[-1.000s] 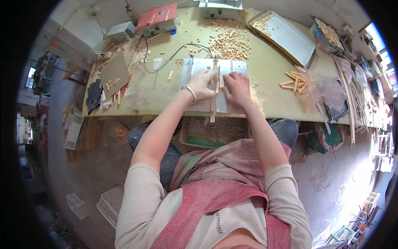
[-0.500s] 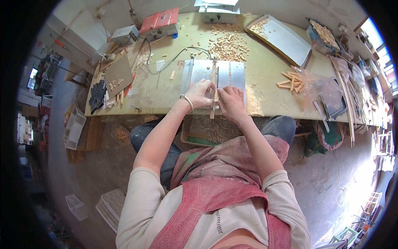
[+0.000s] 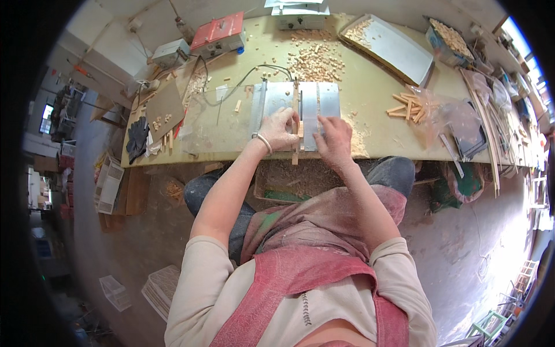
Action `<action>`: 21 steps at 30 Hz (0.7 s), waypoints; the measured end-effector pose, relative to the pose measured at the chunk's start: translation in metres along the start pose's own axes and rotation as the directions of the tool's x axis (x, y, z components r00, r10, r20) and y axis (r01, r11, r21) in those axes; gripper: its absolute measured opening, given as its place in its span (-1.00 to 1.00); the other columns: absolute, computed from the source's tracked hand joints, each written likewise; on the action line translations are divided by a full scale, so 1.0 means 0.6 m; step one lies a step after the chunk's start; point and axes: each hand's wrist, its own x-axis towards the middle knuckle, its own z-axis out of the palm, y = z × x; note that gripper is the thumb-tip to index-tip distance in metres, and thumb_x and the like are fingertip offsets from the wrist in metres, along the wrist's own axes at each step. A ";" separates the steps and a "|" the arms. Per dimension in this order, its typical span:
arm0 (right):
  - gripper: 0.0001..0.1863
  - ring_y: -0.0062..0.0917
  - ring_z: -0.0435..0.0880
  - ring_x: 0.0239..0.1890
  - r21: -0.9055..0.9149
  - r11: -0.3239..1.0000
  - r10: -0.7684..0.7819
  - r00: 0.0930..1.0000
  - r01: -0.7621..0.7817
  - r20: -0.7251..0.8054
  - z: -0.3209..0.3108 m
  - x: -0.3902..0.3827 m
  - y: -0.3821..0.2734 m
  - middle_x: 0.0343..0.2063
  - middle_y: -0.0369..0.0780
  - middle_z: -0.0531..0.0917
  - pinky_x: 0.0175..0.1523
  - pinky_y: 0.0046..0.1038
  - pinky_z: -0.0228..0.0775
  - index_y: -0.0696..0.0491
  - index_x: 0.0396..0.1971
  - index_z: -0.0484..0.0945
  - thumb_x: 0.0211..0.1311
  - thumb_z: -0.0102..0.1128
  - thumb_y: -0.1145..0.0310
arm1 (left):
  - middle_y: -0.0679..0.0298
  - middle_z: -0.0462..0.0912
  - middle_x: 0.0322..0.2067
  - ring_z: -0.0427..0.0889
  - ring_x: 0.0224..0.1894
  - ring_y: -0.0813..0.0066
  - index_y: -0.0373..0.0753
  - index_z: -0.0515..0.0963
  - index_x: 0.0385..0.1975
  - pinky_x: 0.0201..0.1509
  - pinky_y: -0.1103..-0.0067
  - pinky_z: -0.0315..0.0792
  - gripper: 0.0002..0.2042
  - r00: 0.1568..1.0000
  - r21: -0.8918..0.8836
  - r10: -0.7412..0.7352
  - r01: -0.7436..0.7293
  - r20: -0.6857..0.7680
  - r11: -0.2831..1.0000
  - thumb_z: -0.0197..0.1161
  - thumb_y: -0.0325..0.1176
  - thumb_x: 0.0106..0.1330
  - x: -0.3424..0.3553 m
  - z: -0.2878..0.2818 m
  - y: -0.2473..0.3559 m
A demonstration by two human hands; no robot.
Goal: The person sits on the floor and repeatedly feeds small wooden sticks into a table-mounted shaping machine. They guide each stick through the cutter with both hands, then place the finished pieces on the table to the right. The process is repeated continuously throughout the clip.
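My left hand (image 3: 280, 129), dusty and with a pale bracelet at the wrist, is closed at the middle of a metal saw-table plate (image 3: 329, 97). Its thumb and fingertips pinch a short wooden stick (image 3: 300, 128) beside a long narrow wooden strip (image 3: 295, 156) that runs front to back across the plate. A dark slot lies just right of this strip. My right hand (image 3: 336, 139) hovers over the plate's right side, apart from the wood. Its fingers are bent, with thumb and forefinger apart and nothing visible between them.
Small wooden blocks (image 3: 315, 62) lie heaped behind the plate. Wooden sticks (image 3: 408, 109) and a clear plastic bag (image 3: 440, 113) are at right, below a large tray (image 3: 393, 49). Sawdust (image 3: 359, 141) covers the right edge. A dark glove (image 3: 137, 137) and brown board (image 3: 165, 107) lie left.
My right hand has moved right, away from the wooden strip, and its fingers have parted. My left hand stays at the strip. The view has shifted slightly.
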 end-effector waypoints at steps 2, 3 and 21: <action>-0.43 -0.19 0.51 0.21 0.007 0.999 0.043 0.997 -0.042 -0.063 -0.018 -0.004 0.014 0.07 -0.09 0.60 0.41 -0.12 0.16 0.09 0.27 0.56 0.24 0.42 0.33 | 0.27 0.49 -0.31 0.54 -0.27 0.38 -0.18 0.59 -0.13 -0.08 0.47 0.55 -0.56 1.000 -0.027 -0.029 0.029 0.008 0.999 0.53 -0.26 -0.05 0.007 -0.003 0.001; -0.42 -0.19 0.51 0.21 0.011 0.998 0.064 0.993 -0.064 -0.095 -0.027 -0.006 0.021 0.07 -0.09 0.61 0.42 -0.12 0.15 0.10 0.27 0.56 0.24 0.42 0.33 | 0.28 0.48 -0.31 0.53 -0.28 0.40 -0.18 0.59 -0.13 -0.09 0.48 0.55 -0.57 0.999 -0.039 -0.039 0.040 0.008 0.998 0.52 -0.28 -0.05 0.011 -0.001 -0.004; -0.50 -0.28 0.64 0.03 0.040 0.948 0.298 0.840 -0.315 -0.453 -0.128 -0.009 0.300 -0.08 -0.16 0.67 0.23 -0.23 0.42 0.13 0.17 0.63 0.19 0.44 0.42 | 0.31 0.51 -0.30 0.54 -0.25 0.41 -0.12 0.61 -0.12 -0.09 0.48 0.54 -0.56 0.999 -0.124 -0.034 0.032 -0.017 0.992 0.53 -0.25 -0.06 0.068 -0.003 -0.039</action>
